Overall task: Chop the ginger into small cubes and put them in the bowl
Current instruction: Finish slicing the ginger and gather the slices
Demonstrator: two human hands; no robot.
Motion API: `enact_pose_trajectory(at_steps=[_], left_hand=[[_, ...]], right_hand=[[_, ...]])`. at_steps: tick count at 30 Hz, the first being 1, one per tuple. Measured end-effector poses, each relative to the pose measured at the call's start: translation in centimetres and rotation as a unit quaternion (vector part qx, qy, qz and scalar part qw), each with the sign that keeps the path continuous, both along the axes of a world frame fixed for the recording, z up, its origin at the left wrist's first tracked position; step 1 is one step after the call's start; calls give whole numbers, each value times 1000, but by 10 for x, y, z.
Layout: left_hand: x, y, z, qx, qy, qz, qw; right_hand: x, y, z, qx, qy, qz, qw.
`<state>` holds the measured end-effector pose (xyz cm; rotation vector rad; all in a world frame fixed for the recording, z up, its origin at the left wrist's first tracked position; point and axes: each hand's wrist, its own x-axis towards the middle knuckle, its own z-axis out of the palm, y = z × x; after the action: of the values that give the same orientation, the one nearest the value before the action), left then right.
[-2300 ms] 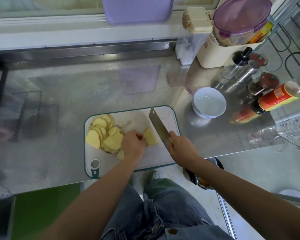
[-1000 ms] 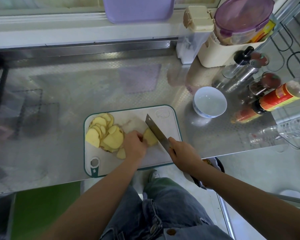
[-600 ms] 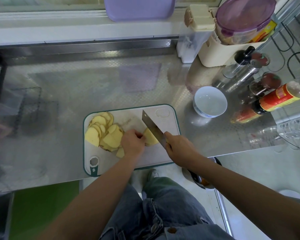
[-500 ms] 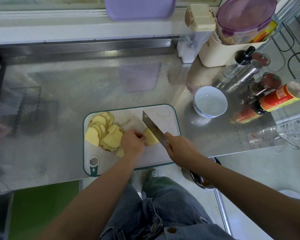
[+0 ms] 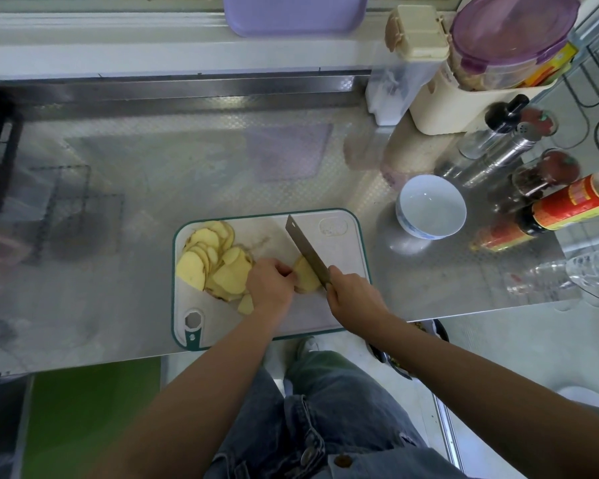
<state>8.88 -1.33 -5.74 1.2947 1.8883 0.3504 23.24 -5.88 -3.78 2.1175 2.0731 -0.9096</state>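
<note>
On the board's (image 5: 343, 243) near half, the right hand (image 5: 355, 295) is closed round the knife (image 5: 306, 252) handle, blade angled across the right edge of the ginger (image 5: 305, 276). The left hand (image 5: 270, 286), fingers curled, holds that ginger from its left side. Cut slices (image 5: 215, 261) lie heaped on the board's left part. A white bowl (image 5: 429, 209) stands on the counter (image 5: 153, 174) beyond the board's far right corner, apart from it.

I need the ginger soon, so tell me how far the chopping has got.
Done: a pile of slices lies on the cutting board. In hand: the left hand holds the ginger piece while the right hand grips the cleaver, blade against it. Left: no cubes show yet, and the bowl looks empty.
</note>
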Motion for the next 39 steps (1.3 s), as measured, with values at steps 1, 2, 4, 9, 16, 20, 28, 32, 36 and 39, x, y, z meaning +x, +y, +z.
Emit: enact_pose_trajectory(at_steps=[1, 2, 4, 9, 16, 20, 28, 32, 36, 39], left_hand=[[0, 0, 0, 1, 1, -1, 1000], [-1, 0, -1, 1, 2, -2, 1000], [-1, -1, -2, 2, -1, -2, 1000], [-1, -1, -3, 11, -1, 1, 1000], [-1, -1, -5, 16, -9, -3, 1000], [-1, -1, -4, 11, -12, -1, 1000], [-2, 0, -1, 1, -20, 7, 1000], [-3, 1, -2, -4, -11, 5, 1000], [-3, 0, -2, 2, -11, -3, 1000], [-3, 0, -2, 5, -16, -7, 1000]], right_hand=[[0, 2, 1, 7, 2, -1, 1000], [1, 4, 2, 13, 4, -2, 1000], [4, 7, 5, 27, 17, -12, 999], [11, 7, 15, 38, 11, 11, 999], [13, 3, 18, 6, -24, 40, 999], [10, 0, 14, -6, -12, 28, 1000], [0, 2, 2, -3, 17, -8, 1000], [5, 2, 8, 17, 39, -25, 999], [8, 3, 21, 23, 51, -1, 998], [11, 3, 25, 17, 35, 36, 999]])
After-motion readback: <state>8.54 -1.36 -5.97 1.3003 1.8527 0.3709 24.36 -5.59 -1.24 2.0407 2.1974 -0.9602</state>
